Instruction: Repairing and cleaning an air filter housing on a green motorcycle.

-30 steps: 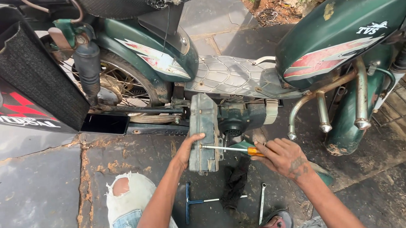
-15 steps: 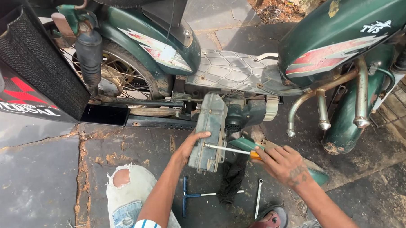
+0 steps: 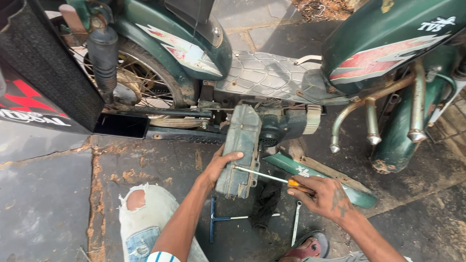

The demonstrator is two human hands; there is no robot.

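A green moped (image 3: 272,78) stands before me on dark paving. My left hand (image 3: 219,166) grips the lower left edge of a grey, dirty metal engine cover (image 3: 240,149) on the moped's side. My right hand (image 3: 323,196) is closed on the orange handle of a screwdriver (image 3: 268,176). Its metal shaft points left and its tip touches the cover near my left thumb.
A blue T-handle wrench (image 3: 218,219), a dark rag (image 3: 264,205) and a flat spanner (image 3: 296,224) lie on the ground between my arms. A loose green body panel (image 3: 325,179) lies by the right hand. A black motorbike part (image 3: 40,70) fills the left. My knee in torn jeans (image 3: 143,211) is below.
The view has shifted down and closer. Both hands stay on the cover and the screwdriver, with the screwdriver tip still against the cover.
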